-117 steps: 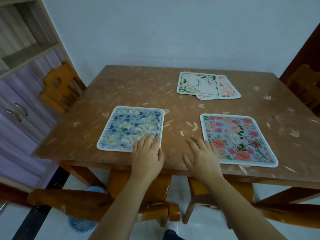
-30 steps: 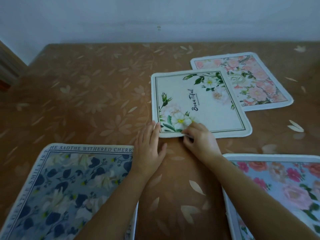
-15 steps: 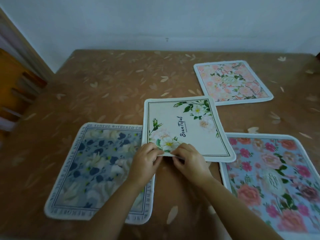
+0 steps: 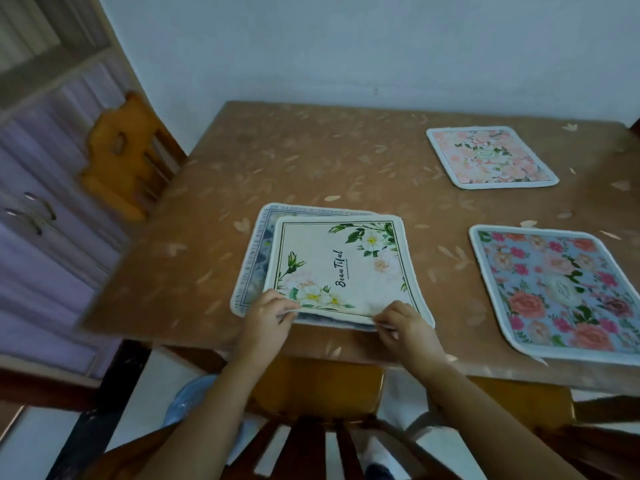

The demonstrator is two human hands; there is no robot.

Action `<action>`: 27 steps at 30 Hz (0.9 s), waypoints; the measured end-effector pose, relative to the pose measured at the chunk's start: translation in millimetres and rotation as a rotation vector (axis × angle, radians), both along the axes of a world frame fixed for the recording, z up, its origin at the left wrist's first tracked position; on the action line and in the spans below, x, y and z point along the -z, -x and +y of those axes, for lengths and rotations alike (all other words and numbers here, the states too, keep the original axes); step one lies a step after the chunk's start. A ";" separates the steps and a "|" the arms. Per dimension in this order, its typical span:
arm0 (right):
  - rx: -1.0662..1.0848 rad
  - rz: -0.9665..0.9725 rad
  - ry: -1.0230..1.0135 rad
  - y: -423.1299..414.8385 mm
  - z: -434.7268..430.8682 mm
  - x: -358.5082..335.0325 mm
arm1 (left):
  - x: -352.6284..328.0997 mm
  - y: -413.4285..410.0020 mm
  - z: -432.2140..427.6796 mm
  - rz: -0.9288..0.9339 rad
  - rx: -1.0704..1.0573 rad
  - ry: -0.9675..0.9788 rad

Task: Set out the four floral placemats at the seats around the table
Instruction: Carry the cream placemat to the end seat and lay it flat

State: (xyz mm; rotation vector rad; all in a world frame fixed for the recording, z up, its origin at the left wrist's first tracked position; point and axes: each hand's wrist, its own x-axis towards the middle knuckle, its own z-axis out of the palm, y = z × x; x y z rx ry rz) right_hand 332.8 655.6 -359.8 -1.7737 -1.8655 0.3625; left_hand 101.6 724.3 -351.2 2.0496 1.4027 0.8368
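Head cam: you've got the white placemat [image 4: 341, 268] (the one w/ "Beautiful" printed on it) by its near edge, both hands on it. Your left hand [image 4: 268, 318] pinches the near-left corner, fingers [image 4: 285, 304] curled over the top of the edge. Your right hand [image 4: 407, 329] does the same at the near-right corner, fingers curled round the edge. The near edge is raised a bit off what's under it, and the far part looks to lie flat.

Under it is the navy placemat [image 4: 254, 258], mostly covered. Only its left strip, its far edge and a dark sliver btwn your hands show. Both sit at the front-left part of the desk [image 4: 294, 157], close to the near edge.

To the right, apart from that stack, the rose placemat [image 4: 561, 289] (blue w/ pink and coral roses) lies flat near the front edge. The peach placemat [image 4: 490, 157] lies flat at the far right, well apart from the others.

The desk has a brown cover w/ a pale leaf pattern. A wooden chair [image 4: 117, 157] stands at its left side, and another one's slats show right below you. A lilac cabinet [image 4: 41, 237] w/ metal handles is on the left, pretty blurred. A pale wall [image 4: 346, 46] runs behind the desk.
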 end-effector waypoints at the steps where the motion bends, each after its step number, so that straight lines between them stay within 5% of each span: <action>1: -0.003 -0.003 -0.002 14.9 -5.5 -1.8 | -2.0 15.6 -6.7 0.002 -0.017 0.008; 9: 0.003 -0.004 -0.023 111.4 -21.6 -14.2 | -11.8 100.5 -23.7 -0.051 -0.136 0.101; 27: 0.036 0.040 0.037 218.3 57.8 -6.5 | -16.9 203.5 79.0 0.132 0.016 0.151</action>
